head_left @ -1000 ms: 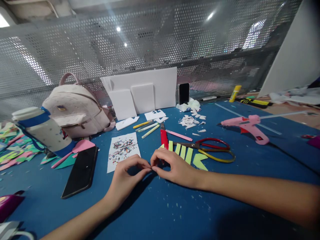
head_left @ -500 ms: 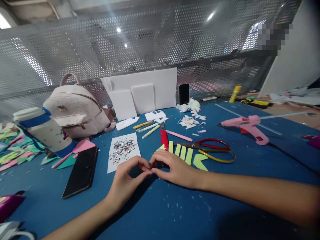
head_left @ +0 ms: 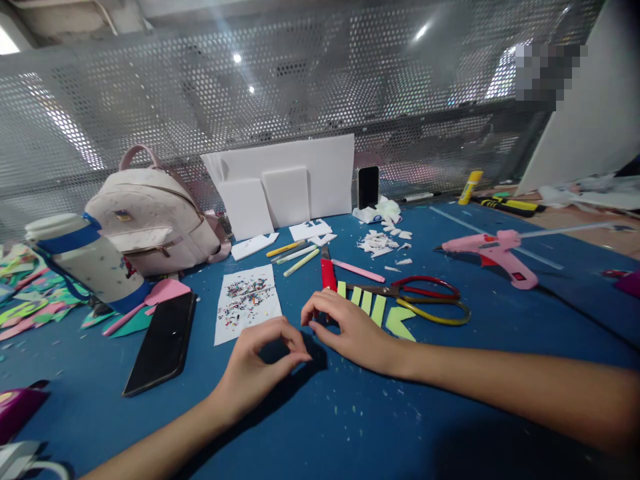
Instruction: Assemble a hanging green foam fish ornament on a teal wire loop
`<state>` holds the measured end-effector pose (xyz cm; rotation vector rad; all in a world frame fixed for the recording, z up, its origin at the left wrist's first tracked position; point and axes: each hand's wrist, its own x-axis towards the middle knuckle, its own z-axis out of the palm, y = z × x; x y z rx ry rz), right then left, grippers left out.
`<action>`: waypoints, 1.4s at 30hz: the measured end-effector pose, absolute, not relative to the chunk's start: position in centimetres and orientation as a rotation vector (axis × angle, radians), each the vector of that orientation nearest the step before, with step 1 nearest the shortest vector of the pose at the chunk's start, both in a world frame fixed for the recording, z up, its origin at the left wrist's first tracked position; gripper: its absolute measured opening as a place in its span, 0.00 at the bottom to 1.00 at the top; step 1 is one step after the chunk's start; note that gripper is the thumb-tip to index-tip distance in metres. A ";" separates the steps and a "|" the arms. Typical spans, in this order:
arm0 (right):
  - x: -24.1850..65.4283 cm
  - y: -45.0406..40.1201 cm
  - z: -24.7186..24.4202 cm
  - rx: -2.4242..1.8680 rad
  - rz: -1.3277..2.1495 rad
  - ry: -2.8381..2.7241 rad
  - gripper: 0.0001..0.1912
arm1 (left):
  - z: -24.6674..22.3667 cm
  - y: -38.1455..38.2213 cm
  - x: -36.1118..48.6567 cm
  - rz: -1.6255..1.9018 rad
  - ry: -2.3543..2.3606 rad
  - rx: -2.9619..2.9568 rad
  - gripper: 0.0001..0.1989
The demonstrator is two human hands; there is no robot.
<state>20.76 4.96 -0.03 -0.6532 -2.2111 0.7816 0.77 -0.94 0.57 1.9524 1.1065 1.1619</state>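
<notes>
My left hand [head_left: 265, 357] is low over the blue table, right of a white sheet with colourful specks [head_left: 245, 300]. Its thumb and index finger are pinched together; anything between them is too small to make out. Just above and to the right, my right hand [head_left: 350, 330] is curled, thumb and forefinger tips close together, and I cannot make out what they hold. Beside it lie pale green strips [head_left: 367, 303], a notched green piece [head_left: 400, 325], a red-handled cutter [head_left: 328, 272] and scissors [head_left: 430, 288] with red and yellow loops.
A pink glue gun [head_left: 493, 250] lies at right, its cord trailing off. Left are a black phone [head_left: 163, 343], a bottle [head_left: 90, 260] and a backpack [head_left: 150, 213]. Behind are pens [head_left: 301, 263], white scraps [head_left: 379, 243], white boards [head_left: 330, 173] and an upright phone [head_left: 369, 187].
My hands, whose fingertips met a moment ago, have come apart. The left fingertips are slightly lower and to the right; my right hand has shifted slightly. The tabletop items look unmoved.
</notes>
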 end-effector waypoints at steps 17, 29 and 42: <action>21.1 4.7 0.2 -0.594 0.887 -1.996 0.09 | 0.3 -0.3 0.0 1.411 1.210 1.879 0.04; 21.0 5.0 0.0 -0.442 0.826 -2.178 0.02 | 0.4 -0.7 0.1 1.278 1.069 2.139 0.04; 20.9 4.9 0.2 -0.528 0.888 -2.163 0.03 | 2.3 4.1 -5.4 1.132 1.549 2.409 0.06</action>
